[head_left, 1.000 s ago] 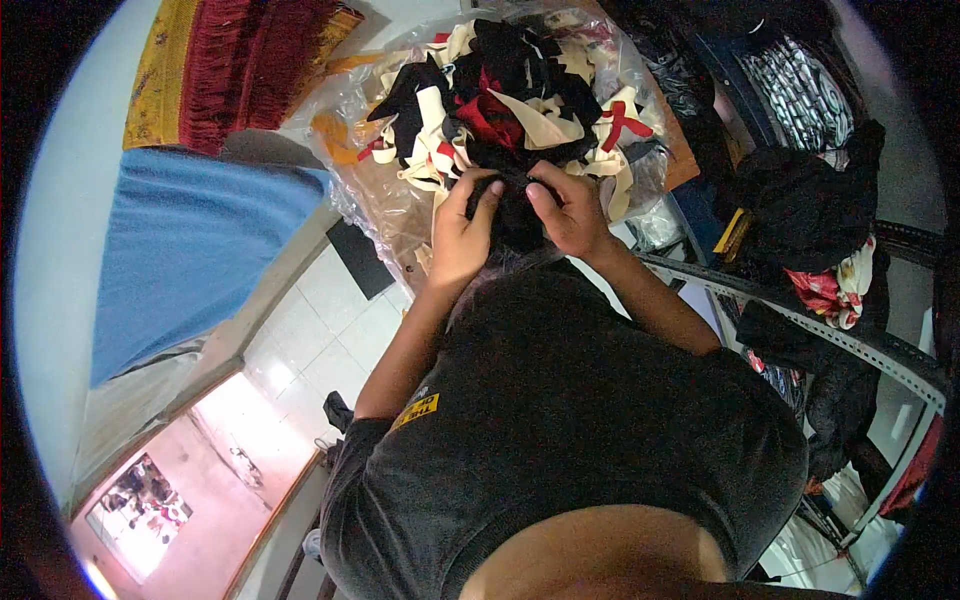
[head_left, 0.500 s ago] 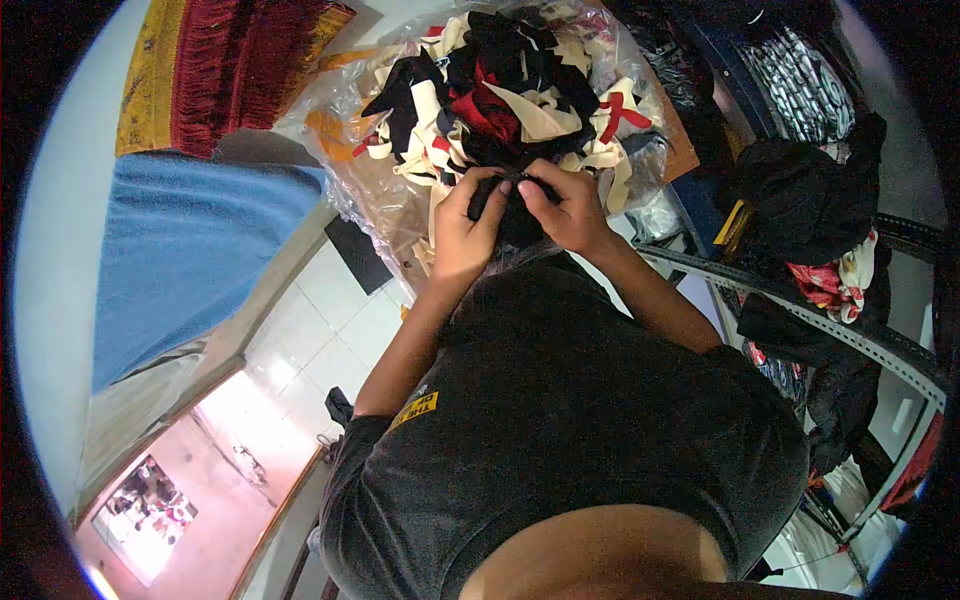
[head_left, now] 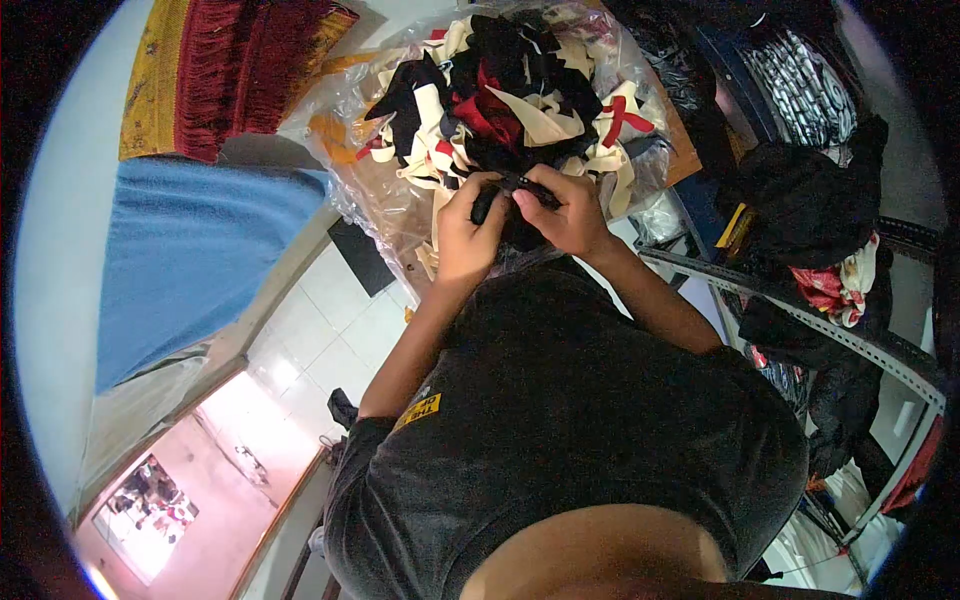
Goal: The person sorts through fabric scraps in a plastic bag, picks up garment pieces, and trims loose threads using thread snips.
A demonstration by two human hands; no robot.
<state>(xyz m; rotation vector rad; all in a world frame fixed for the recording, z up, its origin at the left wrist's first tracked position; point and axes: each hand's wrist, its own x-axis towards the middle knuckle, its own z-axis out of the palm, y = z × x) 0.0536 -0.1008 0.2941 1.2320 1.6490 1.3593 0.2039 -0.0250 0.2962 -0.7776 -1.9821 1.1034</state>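
Both hands meet close to the chest at the near edge of a heap of fabric scraps (head_left: 520, 110), coloured black, cream and red. My left hand (head_left: 468, 225) is closed on a dark piece of fabric (head_left: 484, 204). From the other side my right hand (head_left: 568, 212) pinches the same dark cloth, its thumb near the left fingertips. Part of the cloth hangs below the fingers, against the black shirt. Under the scraps lies a clear plastic sheet (head_left: 345, 190). Fine detail between the fingertips is too dark to make out.
A blue cloth (head_left: 200, 260) hangs at the left, below a red and yellow fringed textile (head_left: 230, 75). On the right, a perforated metal rail (head_left: 800, 312) runs beside dark garments (head_left: 800, 205) and a patterned bundle (head_left: 800, 90). White floor tiles (head_left: 335, 320) show at lower left.
The fingers have shifted slightly on the dark cloth, and the left grip has turned a little. Both hands remain close together at the heap's near edge.
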